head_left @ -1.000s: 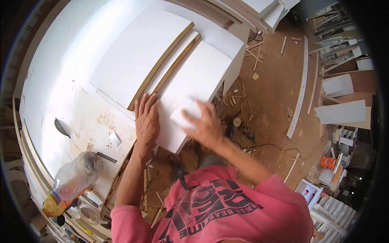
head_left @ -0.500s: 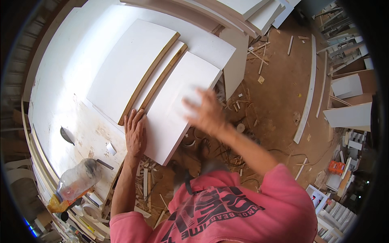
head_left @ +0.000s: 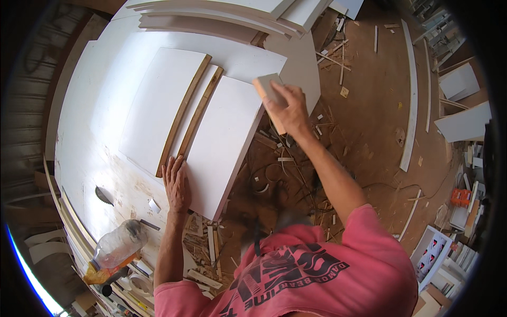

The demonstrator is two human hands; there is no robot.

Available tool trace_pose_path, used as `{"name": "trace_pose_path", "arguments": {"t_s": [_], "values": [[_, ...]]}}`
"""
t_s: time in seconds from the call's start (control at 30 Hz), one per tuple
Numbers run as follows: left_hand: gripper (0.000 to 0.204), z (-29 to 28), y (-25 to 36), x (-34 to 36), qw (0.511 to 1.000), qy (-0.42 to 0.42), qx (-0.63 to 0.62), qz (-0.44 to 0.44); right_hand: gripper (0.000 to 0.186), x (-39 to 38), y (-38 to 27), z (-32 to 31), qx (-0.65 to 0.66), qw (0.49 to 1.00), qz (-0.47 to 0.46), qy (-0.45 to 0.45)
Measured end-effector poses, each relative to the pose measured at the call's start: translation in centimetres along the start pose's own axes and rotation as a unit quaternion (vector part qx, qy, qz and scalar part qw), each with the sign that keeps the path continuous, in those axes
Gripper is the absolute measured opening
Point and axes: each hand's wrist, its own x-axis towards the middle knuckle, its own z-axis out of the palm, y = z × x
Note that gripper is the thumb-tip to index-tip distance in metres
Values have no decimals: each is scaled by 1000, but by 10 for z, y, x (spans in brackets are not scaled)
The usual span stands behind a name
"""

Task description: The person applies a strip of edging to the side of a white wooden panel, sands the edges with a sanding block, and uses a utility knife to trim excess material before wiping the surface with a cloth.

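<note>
My left hand [head_left: 176, 184] lies flat, fingers spread, on the near left corner of a white board [head_left: 224, 142] that sticks out over the bench edge. My right hand [head_left: 288, 108] grips a small sanding block [head_left: 268, 89] at the board's far right corner. A second white board [head_left: 158, 108] lies to the left. Two brown-edged strips [head_left: 191, 113] run between the two boards. Both rest on a large white bench top [head_left: 95, 137].
A clear plastic bottle [head_left: 117, 245] and a circular saw blade [head_left: 103, 196] lie on the bench's near left. More white panels [head_left: 237, 10] are stacked at the far end. The brown floor [head_left: 369, 105] is littered with wood scraps, long white strips [head_left: 411, 100] and cables.
My right hand slid with the block along the board's right edge, from its near part out to the far corner. My left hand stayed pressed on the near corner.
</note>
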Motion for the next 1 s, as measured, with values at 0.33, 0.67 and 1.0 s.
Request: {"name": "trace_pose_path", "arguments": {"t_s": [0.33,0.67,1.0], "values": [[47,-5,16,15,996,-45,82,6,66,-38,55,-28,407,886,223,-4],[44,49,73,109,999,4,16,-39,63,-22,47,-46,57,992,78,-79],[40,44,78,113,999,6,10,-39,60,6,70,-51,236,951,159,-120]]}}
